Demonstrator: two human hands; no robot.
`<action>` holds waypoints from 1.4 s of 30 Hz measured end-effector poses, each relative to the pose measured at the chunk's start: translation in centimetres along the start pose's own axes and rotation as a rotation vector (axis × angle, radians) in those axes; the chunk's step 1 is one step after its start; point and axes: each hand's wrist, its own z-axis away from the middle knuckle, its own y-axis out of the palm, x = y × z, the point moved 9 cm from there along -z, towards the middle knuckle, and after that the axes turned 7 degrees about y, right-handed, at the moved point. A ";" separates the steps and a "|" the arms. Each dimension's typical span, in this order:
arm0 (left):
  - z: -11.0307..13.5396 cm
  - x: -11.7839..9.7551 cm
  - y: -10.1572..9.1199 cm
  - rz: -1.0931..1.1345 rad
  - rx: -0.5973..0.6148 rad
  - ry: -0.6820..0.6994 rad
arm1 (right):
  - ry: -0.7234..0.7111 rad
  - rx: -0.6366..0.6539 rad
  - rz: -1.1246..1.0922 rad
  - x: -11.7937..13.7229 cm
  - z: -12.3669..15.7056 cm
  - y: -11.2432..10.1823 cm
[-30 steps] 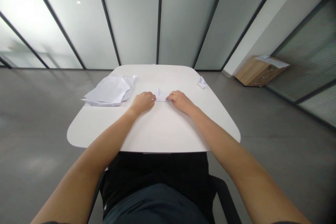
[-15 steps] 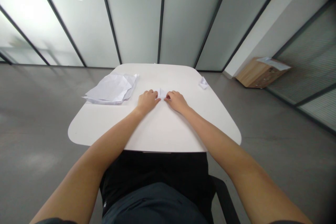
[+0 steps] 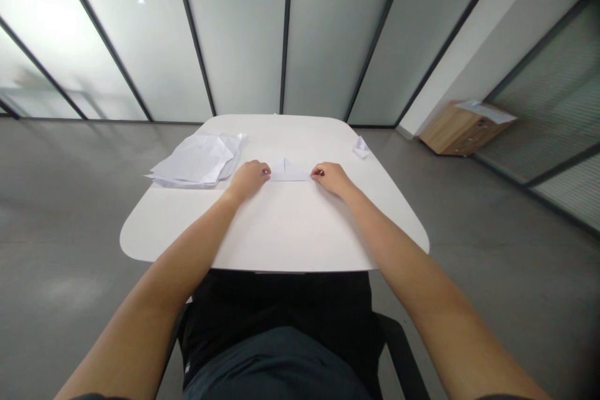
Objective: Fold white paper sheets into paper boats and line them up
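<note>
A folded sheet of white paper [image 3: 291, 174] lies on the white table [image 3: 285, 225], with a straight lower edge and a small peak rising at its middle. At its left end, my left hand [image 3: 252, 176] is closed with finger and thumb pinching the paper. My right hand [image 3: 330, 177] pinches the opposite end in the same way, its fingers curled. The strip of paper between both hands shows plainly, while its two ends are hidden under the fingertips.
A stack of creased white sheets [image 3: 194, 159] lies at the table's left. Near the right edge sits a small folded paper piece [image 3: 360, 147]. Beyond the table stand a frosted glass wall [image 3: 239, 37] and, on the right, a wooden cabinet [image 3: 462, 128] with papers on top.
My hands have moved apart, the left one leftward and the right one rightward, from the paper's middle out to its ends. More of the folded paper now shows between them.
</note>
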 end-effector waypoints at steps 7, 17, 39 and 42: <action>0.5 -3.1 0.3 -0.062 -0.009 0.126 | -0.033 0.034 0.033 0.8 0.1 0.4; 0.1 -3.9 0.1 -0.142 0.014 0.094 | -0.120 0.031 0.147 3.2 0.7 1.1; 0.0 -5.5 -1.6 -0.047 -0.134 0.083 | 0.049 -0.332 -0.281 3.5 1.0 -0.4; 0.0 -5.5 -2.0 0.013 -0.186 0.067 | 0.112 -0.207 -0.391 3.9 1.0 0.8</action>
